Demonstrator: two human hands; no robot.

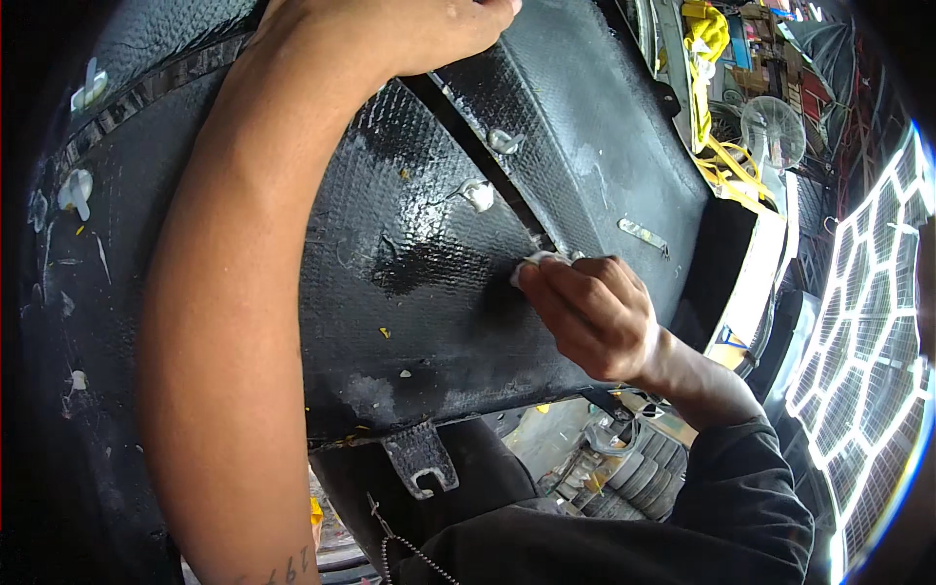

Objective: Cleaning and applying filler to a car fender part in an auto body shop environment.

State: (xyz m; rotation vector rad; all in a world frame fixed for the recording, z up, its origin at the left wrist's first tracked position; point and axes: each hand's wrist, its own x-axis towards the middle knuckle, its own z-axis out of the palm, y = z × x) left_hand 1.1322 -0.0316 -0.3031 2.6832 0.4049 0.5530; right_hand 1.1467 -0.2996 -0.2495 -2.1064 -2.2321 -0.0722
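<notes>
A large black textured panel [390, 322] fills most of the view, with a wet, glossy patch around its middle. A dark straight gap [478, 146] runs diagonally across it. Near the lower end of this gap, my right hand [595, 312] is closed around a small wad of white cloth [538, 261] and presses it to the surface. My bare left arm reaches up across the panel. My left hand [439, 34] is at the top edge of the view, its fingers mostly cut off. Between the hands, a white blob [478, 195] and a round piece with a grey tab [503, 142] stick to the panel.
More white tabbed pieces [76, 190] sit at the left. A narrow metal strip [643, 234] lies on the panel's right part. A notched bracket [422, 458] projects from the near edge. Beyond are a fan [772, 132], yellow cloth [704, 58] and a bright light grid [868, 322].
</notes>
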